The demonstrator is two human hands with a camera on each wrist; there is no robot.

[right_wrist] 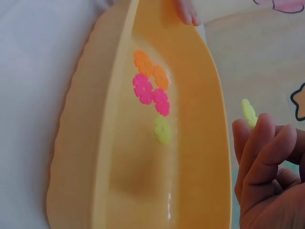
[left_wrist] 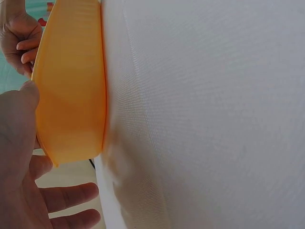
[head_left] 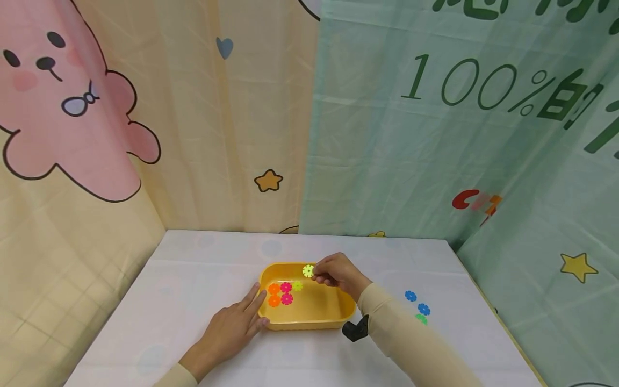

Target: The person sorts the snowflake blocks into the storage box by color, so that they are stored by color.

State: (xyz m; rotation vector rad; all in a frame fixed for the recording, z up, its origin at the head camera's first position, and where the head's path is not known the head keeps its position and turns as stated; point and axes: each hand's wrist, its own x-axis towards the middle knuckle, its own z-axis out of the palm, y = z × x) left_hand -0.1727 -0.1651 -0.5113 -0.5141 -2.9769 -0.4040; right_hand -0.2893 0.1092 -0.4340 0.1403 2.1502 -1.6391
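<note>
My right hand (head_left: 340, 274) pinches a yellow-green flower-shaped piece (head_left: 308, 271) above the far side of a yellow tray (head_left: 309, 325). In the right wrist view that piece (right_wrist: 249, 113) sticks up from between thumb and fingertips. On the tray's floor, towards its left, lie two orange flower pieces (right_wrist: 143, 62), two pink ones (right_wrist: 143, 88) and a yellow-green one (right_wrist: 162, 130). My left hand (head_left: 232, 328) rests against the tray's left end with its fingers spread. The left wrist view shows its thumb (left_wrist: 29, 93) touching the rim and other fingers extended.
To the right of the tray, two blue flower pieces (head_left: 410, 296) and a green one (head_left: 422, 319) lie on the white tabletop (head_left: 193, 279); the sleeve partly covers the green one. A black object (head_left: 355, 329) sits at my right wrist. Printed curtains (head_left: 242, 134) hang behind the table.
</note>
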